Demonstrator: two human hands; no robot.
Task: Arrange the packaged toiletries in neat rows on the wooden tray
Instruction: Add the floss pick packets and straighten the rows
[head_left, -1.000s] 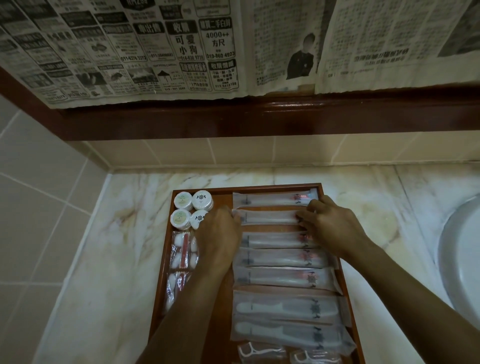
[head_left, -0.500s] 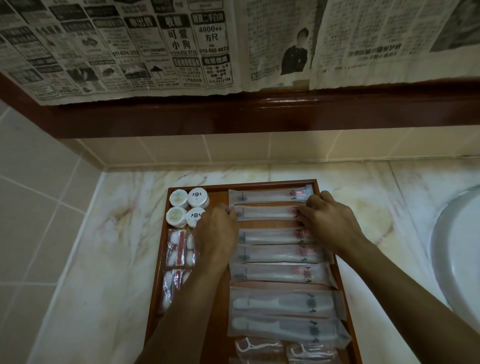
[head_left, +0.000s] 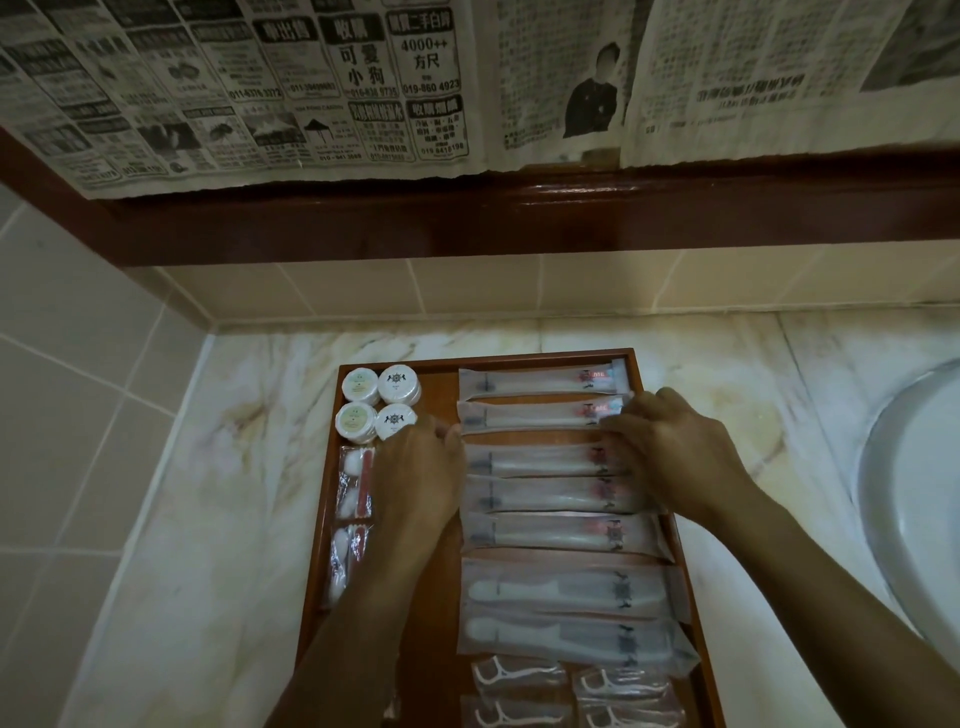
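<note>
Both hands pinch one sleeve: the left hand (head_left: 421, 467) at the near-left end and the right hand (head_left: 675, 447) at the right end of the second toothbrush packet (head_left: 535, 414), lying in the column of packets on the wooden tray (head_left: 636, 364) at lower centre. Round soap packs (head_left: 379, 402) sit at the tray's upper left, on the marble tabletop (head_left: 234, 467).

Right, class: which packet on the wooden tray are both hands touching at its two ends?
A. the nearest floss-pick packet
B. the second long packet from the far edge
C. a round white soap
B: the left hand and right hand meet the ends of the second long packet.
</note>
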